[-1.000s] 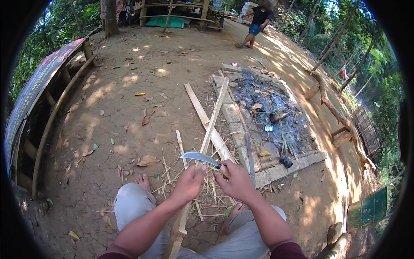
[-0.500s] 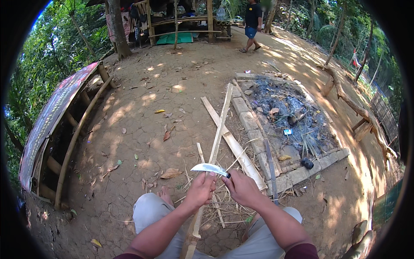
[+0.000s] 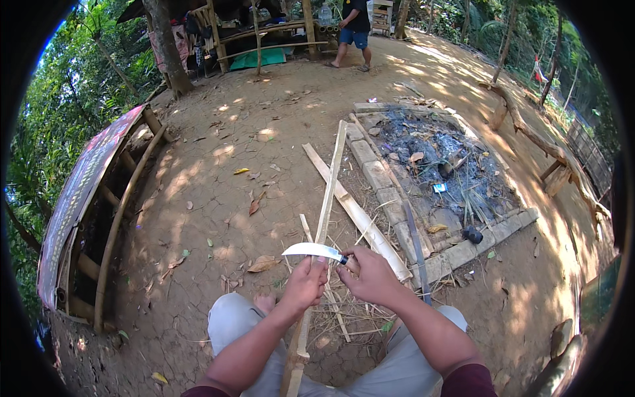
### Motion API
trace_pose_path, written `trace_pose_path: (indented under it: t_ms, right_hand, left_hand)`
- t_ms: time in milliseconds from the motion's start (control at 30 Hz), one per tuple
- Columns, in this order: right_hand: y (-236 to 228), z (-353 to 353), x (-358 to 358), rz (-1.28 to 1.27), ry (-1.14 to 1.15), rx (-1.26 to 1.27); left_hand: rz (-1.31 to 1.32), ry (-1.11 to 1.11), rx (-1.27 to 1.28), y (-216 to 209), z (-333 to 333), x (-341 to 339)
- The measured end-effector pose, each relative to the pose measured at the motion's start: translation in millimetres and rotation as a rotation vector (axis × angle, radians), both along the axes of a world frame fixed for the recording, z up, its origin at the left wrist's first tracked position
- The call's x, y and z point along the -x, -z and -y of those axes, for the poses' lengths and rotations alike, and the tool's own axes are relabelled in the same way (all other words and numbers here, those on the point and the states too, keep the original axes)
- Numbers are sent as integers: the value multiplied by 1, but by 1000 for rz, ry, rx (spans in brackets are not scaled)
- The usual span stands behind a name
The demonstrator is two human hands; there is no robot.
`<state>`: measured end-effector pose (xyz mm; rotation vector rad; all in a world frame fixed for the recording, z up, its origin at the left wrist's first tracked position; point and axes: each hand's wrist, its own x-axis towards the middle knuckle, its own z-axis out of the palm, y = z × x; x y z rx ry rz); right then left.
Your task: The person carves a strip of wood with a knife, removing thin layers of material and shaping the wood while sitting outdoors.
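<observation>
My right hand (image 3: 370, 274) is closed around the handle of a knife with a curved, pale blade (image 3: 309, 249). The blade points left and lies across a long, narrow bamboo strip (image 3: 331, 178). Just below the blade, my left hand (image 3: 305, 284) is wrapped around that strip, its thumb up close to the knife. From between my legs the strip runs forward, its far end by the brick border. A wider split bamboo piece (image 3: 364, 218) lies on the ground to its right. Thin shavings (image 3: 337, 311) are scattered under my hands.
A brick-edged fire pit (image 3: 397, 212) with ash is at right, a long dark flat strip (image 3: 414, 238) against its edge and a black object (image 3: 472, 234) at its corner. At left stands a low bamboo frame (image 3: 106, 264). A person (image 3: 355, 30) is by the far shelter.
The person at the back has moved left. My view has shifted slightly, and the knife lies a little farther left, still across the bamboo strip. Both hands keep their grips.
</observation>
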<state>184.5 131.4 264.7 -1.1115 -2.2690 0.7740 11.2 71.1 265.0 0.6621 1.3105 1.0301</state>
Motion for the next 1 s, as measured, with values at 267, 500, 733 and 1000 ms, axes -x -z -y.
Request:
trace_pose_path:
  t_ms: [267,500,733,1000]
  right_hand:
    - [-49,-33,-22,-877,50,258]
    - [-25,-35,-47,-910,273,44]
    - [-22,-46,-74,-822,174,122]
    - [-32,-58,-77,-278,251,247]
  left_hand:
    - [9,7,0,-5,-20,-29]
    - [24,61,0,-5,-28,-65]
    - [9,59,-2,6,-41,-82]
    - [11,10,-14,3,-35,-73]
